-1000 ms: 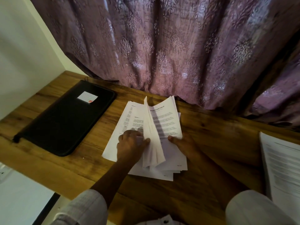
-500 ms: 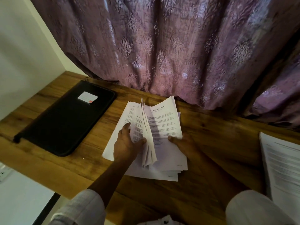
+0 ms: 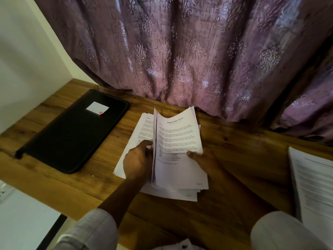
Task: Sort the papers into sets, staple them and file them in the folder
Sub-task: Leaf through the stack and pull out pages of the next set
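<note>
papers (image 3: 177, 165) mid-desk (image 3: 248, 159), messy pile, top bunch lifted | right hand (image 3: 204, 159) clamps that bunch, thumb on top, fingers hidden underneath | left hand (image 3: 137, 162) curls into its left edge | black folder (image 3: 72, 136) to the left, closed, contents hidden | another printed set (image 3: 315, 186) cut off at right

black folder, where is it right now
In the head view the black folder lies closed on the left side of the desk, just left of the paper pile.
</note>
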